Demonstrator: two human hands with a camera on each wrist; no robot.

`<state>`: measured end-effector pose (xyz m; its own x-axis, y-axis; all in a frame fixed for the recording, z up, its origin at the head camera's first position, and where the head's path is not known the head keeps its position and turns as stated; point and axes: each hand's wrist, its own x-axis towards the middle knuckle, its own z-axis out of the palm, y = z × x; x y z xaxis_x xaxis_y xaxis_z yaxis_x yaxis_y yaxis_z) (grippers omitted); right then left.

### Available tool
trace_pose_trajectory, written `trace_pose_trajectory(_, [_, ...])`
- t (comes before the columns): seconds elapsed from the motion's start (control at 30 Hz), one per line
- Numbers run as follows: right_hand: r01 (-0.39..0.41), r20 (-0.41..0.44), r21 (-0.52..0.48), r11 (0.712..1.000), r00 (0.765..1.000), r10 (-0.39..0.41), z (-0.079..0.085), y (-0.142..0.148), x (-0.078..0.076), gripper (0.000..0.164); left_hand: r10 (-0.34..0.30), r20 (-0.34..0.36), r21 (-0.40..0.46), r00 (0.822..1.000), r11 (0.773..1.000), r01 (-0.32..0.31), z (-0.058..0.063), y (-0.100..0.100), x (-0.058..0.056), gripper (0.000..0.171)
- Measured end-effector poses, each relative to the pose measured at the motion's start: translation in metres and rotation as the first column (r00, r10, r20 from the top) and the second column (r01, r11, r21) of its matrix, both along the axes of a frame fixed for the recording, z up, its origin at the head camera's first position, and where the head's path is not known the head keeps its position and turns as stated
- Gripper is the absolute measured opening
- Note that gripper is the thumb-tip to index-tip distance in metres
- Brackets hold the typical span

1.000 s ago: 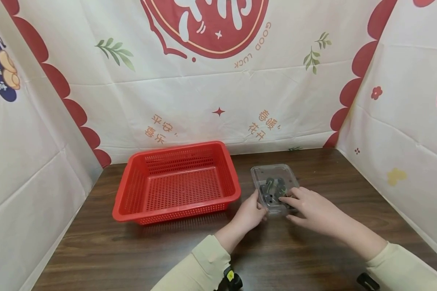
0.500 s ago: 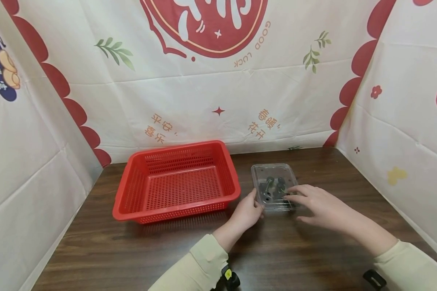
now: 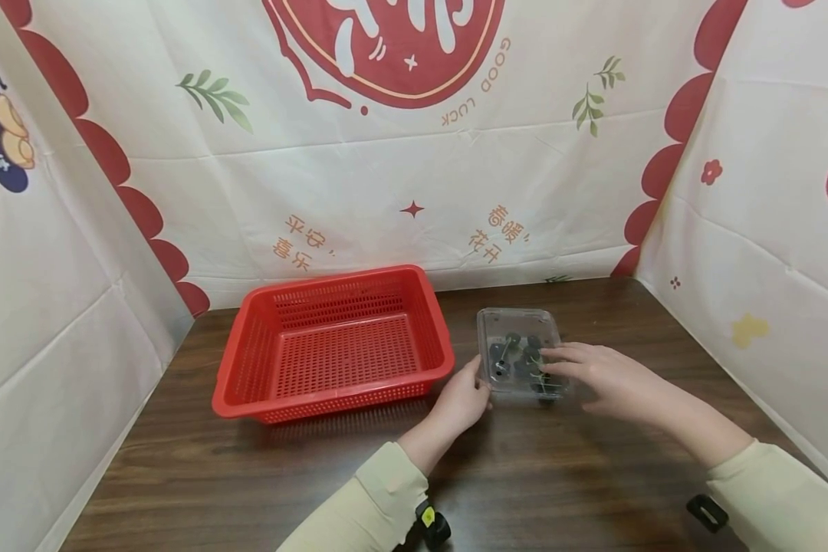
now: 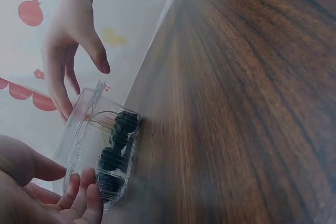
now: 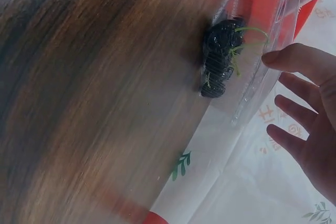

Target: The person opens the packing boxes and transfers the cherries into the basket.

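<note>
A clear plastic clamshell box [image 3: 517,319] stands on the table, right of the red basket. Its lid lies over dark round fruits [image 5: 223,38] with thin green stems, gathered at the bottom. At the near left corner my left hand [image 3: 459,400] grips the box, thumb on the upper part and fingers bent against the wall. My right hand [image 3: 603,377] is at the other side with its fingers spread; the index and middle fingers overlap the lid in the head view. In the right wrist view the right thumb [image 5: 302,61] is right at the box's rim.
A red perforated plastic basket [image 3: 336,399] with nothing in it stands to the left on the dark wooden table [image 3: 283,468]. Printed white cloth [image 3: 359,184] hangs behind and along both sides. A black device [image 3: 433,527] is strapped at the left wrist.
The box has turned slightly and now sits straighter. My left hand has shifted a little left with it, and my right hand has moved slightly right and away, its fingers straighter.
</note>
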<state>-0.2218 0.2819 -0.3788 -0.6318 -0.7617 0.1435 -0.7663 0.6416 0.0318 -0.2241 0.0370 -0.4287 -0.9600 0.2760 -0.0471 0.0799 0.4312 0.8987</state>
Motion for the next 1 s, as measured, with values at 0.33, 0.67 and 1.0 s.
trace_pose_trajectory(0.33, [-0.04, -0.038, -0.032, 0.999, 0.999, 0.039, -0.005, -0.001, -0.006, 0.073, 0.002, -0.008, 0.032, 1.0, 0.999, -0.002, 0.0, -0.001, -0.002, 0.049])
trace_pose_trajectory(0.67, [-0.004, -0.035, -0.026, 1.0, 0.999, 0.003, -0.006, -0.003, -0.004, 0.069, 0.05, -0.005, 0.106, 0.999, 0.993, -0.049, -0.004, -0.001, -0.003, 0.047])
trace_pose_trajectory(1.0, [-0.011, -0.061, -0.024, 1.0, 0.998, 0.01, -0.005, -0.008, -0.001, 0.059, 0.098, 0.027, 0.175, 0.995, 0.979, -0.101, -0.009, 0.002, -0.004, 0.049])
